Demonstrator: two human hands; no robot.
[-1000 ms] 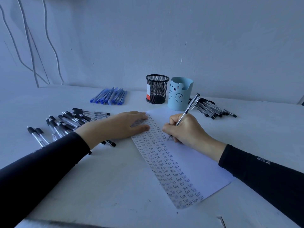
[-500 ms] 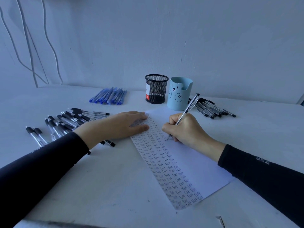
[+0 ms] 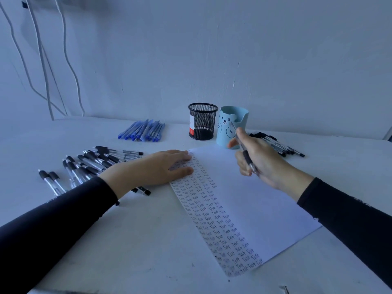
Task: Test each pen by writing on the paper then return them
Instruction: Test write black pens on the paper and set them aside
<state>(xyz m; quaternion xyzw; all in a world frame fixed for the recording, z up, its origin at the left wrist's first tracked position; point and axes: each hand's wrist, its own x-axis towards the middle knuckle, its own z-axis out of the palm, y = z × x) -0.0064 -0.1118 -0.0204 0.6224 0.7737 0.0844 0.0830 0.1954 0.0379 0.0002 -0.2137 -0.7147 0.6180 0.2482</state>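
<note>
On the left edge of the paper (image 3: 254,204) we rest our left hand (image 3: 157,168), fingers straight and flat over the written rows. Above the paper's far end our right hand (image 3: 267,164) grips the pen (image 3: 246,157), fingers curled round its barrel, tip clear of the sheet. Left of the paper lies a pile of black pens (image 3: 95,162); beyond the paper stand a mesh cup (image 3: 202,124) and a bear cup (image 3: 222,129).

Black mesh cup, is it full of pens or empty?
Empty: light shows through the black mesh cup and nothing stands inside.
</note>
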